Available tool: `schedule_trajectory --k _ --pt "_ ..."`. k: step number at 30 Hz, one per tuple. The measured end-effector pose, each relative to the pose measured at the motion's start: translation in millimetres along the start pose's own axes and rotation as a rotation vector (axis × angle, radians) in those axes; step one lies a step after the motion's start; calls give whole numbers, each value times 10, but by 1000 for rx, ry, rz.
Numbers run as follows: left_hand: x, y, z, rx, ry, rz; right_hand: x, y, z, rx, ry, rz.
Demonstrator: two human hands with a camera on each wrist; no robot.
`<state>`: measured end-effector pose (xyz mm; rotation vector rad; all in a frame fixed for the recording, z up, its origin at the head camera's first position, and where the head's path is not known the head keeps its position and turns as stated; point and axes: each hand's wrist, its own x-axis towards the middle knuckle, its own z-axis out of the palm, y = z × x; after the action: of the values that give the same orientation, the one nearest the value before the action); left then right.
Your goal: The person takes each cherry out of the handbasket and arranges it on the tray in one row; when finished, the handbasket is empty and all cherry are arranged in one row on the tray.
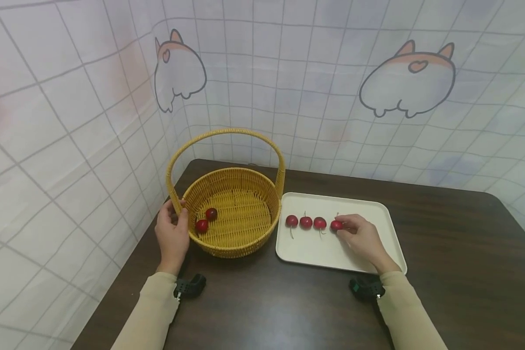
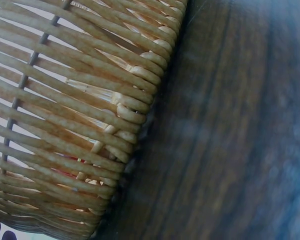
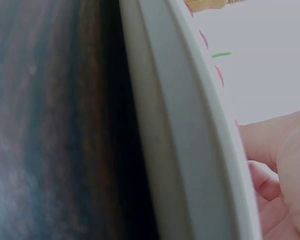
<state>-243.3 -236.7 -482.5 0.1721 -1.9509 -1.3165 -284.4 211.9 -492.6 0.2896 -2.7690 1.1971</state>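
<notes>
On the left of the table, a yellow wicker basket (image 1: 234,250) with a tall arched handle holds two dark red cherries (image 1: 202,226). My left hand (image 1: 173,236) grips its left side where the handle joins the rim, thumb on the near side and fingers partly hidden behind. In the left wrist view only the basket's woven wall (image 2: 65,100) shows close up. Several cherries (image 1: 306,222) with stems lie in a row on a white tray (image 1: 315,255). With thumb and fingertips my right hand (image 1: 362,238) pinches the rightmost cherry (image 1: 336,225), at the tray's surface.
The tray's left edge sits right beside the basket. Both are on a dark wooden table (image 1: 262,301). Behind and to the left hangs a white grid-patterned cloth (image 1: 288,97). The tray's raised rim (image 3: 190,125) fills the middle of the right wrist view.
</notes>
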Motion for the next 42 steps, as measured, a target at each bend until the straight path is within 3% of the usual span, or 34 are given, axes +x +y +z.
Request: schedule_trajectory --k 8,20,32,36,38,42 --pt "-1 -7 -10 -7 0 -2 7 -33 5 42 -58 5" --pt "24 0 -6 -52 -1 4 33 -42 16 48 -69 41" --pt "21 10 -3 -34 0 -2 41 -2 -59 131 -105 87" --pt "10 7 0 -35 -2 -3 29 -4 -77 114 -30 64" --pt "-10 90 -10 -35 -5 -6 29 -28 -82 102 43 48" --pt "-17 84 -21 -28 -9 -14 20 -209 -90 100 153 0"
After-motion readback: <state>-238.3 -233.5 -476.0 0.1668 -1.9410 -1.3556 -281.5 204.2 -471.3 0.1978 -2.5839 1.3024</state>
